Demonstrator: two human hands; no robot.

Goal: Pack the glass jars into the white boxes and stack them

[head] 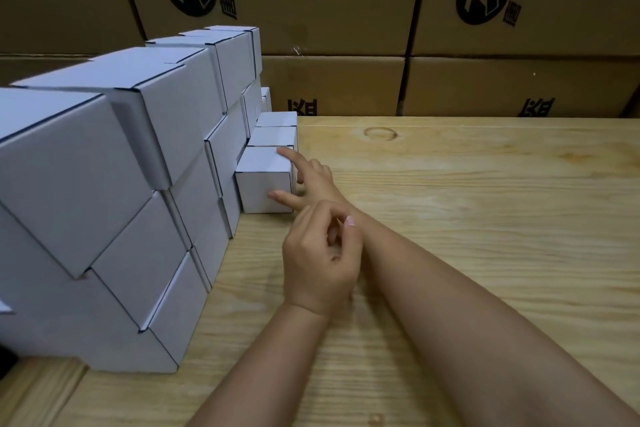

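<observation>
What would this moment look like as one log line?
right hand: index finger and thumb touch small white box | left hand: curled, holds nothing | stacked white boxes: left of it

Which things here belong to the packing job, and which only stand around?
Job: small white box, touched by the right hand; stacked white boxes; left hand.
Standing around: brown cartons; wooden table.
No glass jars are visible.
</observation>
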